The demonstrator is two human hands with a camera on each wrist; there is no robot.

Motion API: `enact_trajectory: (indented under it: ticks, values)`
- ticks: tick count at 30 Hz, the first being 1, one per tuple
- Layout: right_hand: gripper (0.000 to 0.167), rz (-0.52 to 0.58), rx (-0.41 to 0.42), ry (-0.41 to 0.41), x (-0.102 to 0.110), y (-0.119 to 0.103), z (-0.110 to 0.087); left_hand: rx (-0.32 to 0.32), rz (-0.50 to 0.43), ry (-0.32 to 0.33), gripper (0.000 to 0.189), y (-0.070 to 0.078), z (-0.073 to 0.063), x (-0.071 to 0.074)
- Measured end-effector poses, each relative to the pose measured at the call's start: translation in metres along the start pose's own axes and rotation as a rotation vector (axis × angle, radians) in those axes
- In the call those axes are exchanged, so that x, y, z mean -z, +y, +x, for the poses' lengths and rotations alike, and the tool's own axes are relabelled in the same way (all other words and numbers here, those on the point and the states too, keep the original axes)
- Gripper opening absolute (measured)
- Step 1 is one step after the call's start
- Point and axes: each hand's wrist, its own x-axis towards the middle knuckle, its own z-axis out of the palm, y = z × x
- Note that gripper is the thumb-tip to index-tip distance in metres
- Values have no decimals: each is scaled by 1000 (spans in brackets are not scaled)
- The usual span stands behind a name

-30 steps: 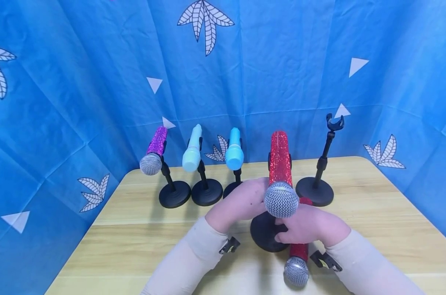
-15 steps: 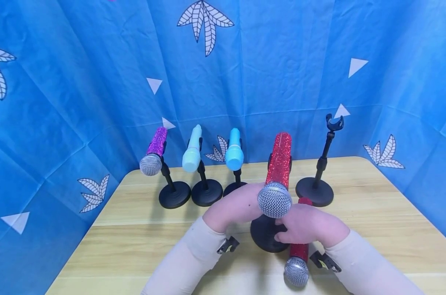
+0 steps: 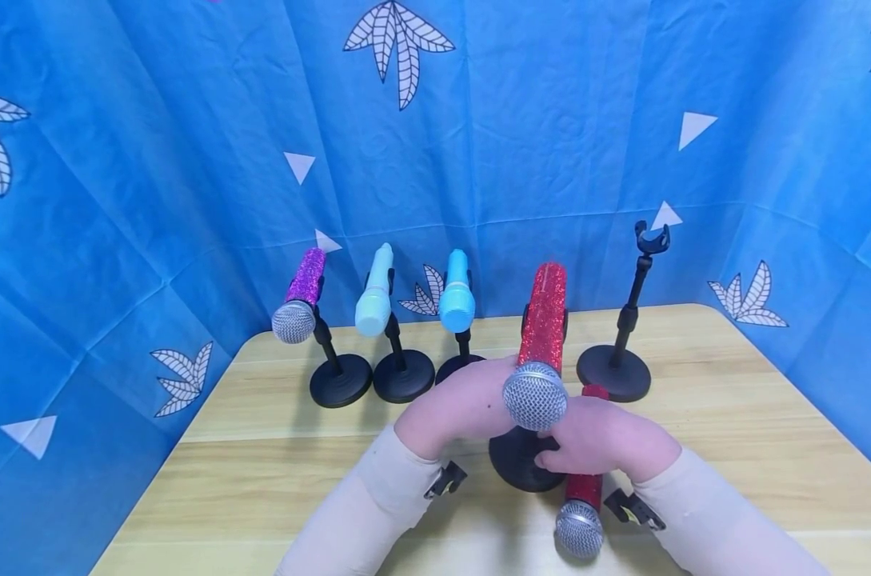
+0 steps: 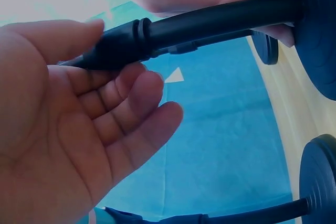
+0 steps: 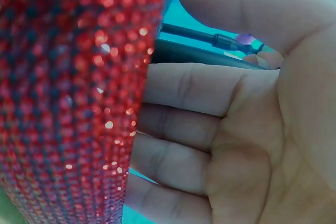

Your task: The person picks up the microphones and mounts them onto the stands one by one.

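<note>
A black microphone stand (image 3: pixel 516 460) carries a red glittery microphone (image 3: pixel 545 320) with a silver mesh head, tilted toward me. My left hand (image 3: pixel 471 400) holds the stand's pole near its collar; in the left wrist view, thumb and curled fingers (image 4: pixel 139 85) meet around it. Down at the round base, my right hand (image 3: pixel 597 436) grips the stand low, its thumb over the base. A second red microphone (image 3: pixel 585 492) lies on the table beneath the right hand. In the right wrist view its beaded body (image 5: pixel 73 98) hides the right fingertips.
Behind stand a purple microphone (image 3: pixel 307 276), a mint microphone (image 3: pixel 377 296) and a blue microphone (image 3: pixel 457 292), each on a black stand. At the right, another stand (image 3: pixel 625 320) has a bare clip. Blue patterned cloth (image 3: pixel 565 120) surrounds the wooden table (image 3: pixel 262 480).
The red microphone on the held stand has swung slightly left and its head sits a little lower. My left hand shifted slightly with it; my right hand stays at the base.
</note>
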Motion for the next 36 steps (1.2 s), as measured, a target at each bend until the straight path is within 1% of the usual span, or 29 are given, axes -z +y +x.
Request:
enact_trajectory:
  ticks: [2, 4, 5, 7, 10, 12, 16, 19, 22, 24, 27, 30, 33, 36]
  values:
    - [44, 34, -18, 1, 0, 1, -1, -72, 116, 6, 36, 0, 1, 0]
    - [46, 49, -27, 0, 1, 1, -2, -120, 222, 15, 38, 1, 1, 1]
    - [47, 52, -30, 2, 1, 1, -2, -132, 259, 19, 38, 1, 1, 1]
    - [47, 55, -35, 2, 1, 0, -2, -126, 278, 20, 39, 2, 1, 1]
    - [45, 45, -30, 3, 1, 0, -2, -115, 266, 16, 38, 1, 2, 2]
    - [44, 36, -25, 3, 1, 1, -2, -114, 240, 26, 36, 0, 3, 1]
    - [44, 23, -20, 1, 0, 1, -1, -110, 194, 64, 35, -2, 6, 1]
    - [41, 10, 15, 15, 0, 2, -1, -101, 174, 96, 34, -3, 8, 1]
    - [38, 32, 47, 32, 1, 2, -1, -96, 146, 127, 31, -3, 9, 1]
    - [35, 40, 71, 45, 1, 3, -2, -105, 130, 148, 27, -5, 10, 2]
    - [33, 56, 96, 55, 1, 4, -3, -135, 98, 170, 21, -6, 10, 3]
    - [34, 54, 123, 70, 1, 4, -4, -159, 78, 177, 21, -8, 11, 2]
    - [34, 67, 129, 82, 0, 5, -4, -162, 29, 176, 21, -9, 12, 2]
    - [34, 73, 101, 83, 0, 6, -3, -138, -59, 178, 23, -8, 11, 1]
